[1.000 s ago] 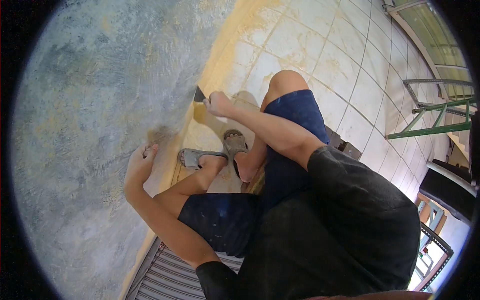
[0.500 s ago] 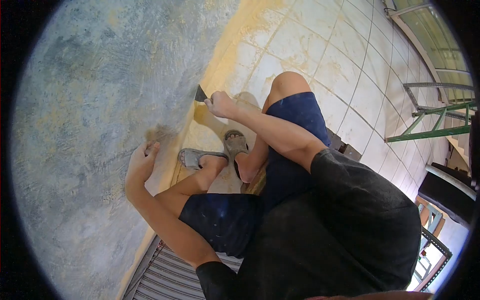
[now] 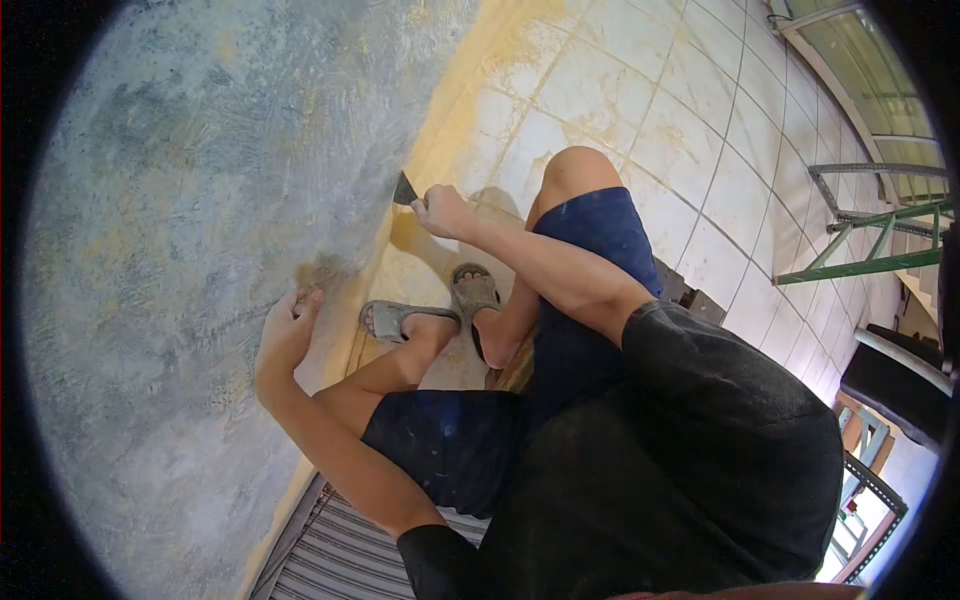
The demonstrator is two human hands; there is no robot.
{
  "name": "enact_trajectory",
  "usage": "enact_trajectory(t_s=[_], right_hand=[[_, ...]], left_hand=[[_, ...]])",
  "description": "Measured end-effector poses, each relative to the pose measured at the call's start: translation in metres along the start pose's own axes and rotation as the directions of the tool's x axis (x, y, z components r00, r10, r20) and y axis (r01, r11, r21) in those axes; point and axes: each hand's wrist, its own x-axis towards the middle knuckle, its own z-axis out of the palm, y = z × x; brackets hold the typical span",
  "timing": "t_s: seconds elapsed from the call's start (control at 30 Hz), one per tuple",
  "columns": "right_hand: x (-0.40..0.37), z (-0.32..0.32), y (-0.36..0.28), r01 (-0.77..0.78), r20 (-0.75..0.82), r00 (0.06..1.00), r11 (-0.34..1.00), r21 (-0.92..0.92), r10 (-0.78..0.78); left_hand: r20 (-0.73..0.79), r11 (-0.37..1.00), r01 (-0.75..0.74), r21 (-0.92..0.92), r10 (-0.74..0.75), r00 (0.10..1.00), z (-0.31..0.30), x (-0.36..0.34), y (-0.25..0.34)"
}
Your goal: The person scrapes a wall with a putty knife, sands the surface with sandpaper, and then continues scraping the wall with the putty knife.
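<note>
Two hands. Your right hand (image 3: 445, 212), upper centre, is closed on one scraper (image 3: 404, 190), its edge by the wall (image 3: 200, 200). For clean work, use a shallow angle and light, even pressure. Left hand (image 3: 287, 330), left of centre: fingers curled near the wall; can't tell if anything's gripped. Two sandals (image 3: 387, 321), centre.

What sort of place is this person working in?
Probably a room being renovated: the mottled blue-grey wall has a yellowish band along its base, yellowish smears mark the square white floor tiles, and the right hand holds a dark flat-bladed scraper.
</note>
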Motion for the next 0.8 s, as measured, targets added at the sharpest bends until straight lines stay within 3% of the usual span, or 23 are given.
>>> enact_trajectory(t_s=[0.33,0.4,0.5,0.57,0.63,0.73,0.8], right_hand=[[0.004,-0.002,0.001,-0.020,0.023,1.000,0.999,-0.041,0.021],[0.013,-0.006,0.009,-0.116,0.073,0.990,0.993,-0.019,0.117],[0.009,0.002,0.008,-0.046,-0.034,0.998,0.999,0.004,0.046],[0.009,-0.003,0.001,-0.033,-0.015,0.999,0.999,0.012,0.033],[0.008,-0.001,0.012,-0.044,0.011,0.999,0.999,0.019,0.044],[0.023,-0.004,0.027,-0.147,-0.029,0.989,0.989,0.011,0.147],[0.021,-0.007,0.026,-0.323,-0.047,0.942,0.936,0.140,0.332]], left_hand=[[0.001,1.000,0.009,0.021,-0.009,1.000,0.000,-0.001,0.002],[0.036,0.999,0.017,0.029,-0.019,0.999,0.003,-0.002,0.004],[0.042,1.000,0.029,0.008,-0.029,0.999,0.002,0.001,0.001],[-0.037,1.000,-0.004,0.010,0.005,0.999,0.009,0.003,-0.006],[0.008,1.000,0.004,-0.004,-0.004,1.000,0.003,0.002,-0.002],[0.060,1.000,0.024,-0.001,-0.024,0.998,0.001,0.001,0.009],[0.064,0.999,0.044,0.018,-0.046,0.997,0.000,-0.001,0.007]])
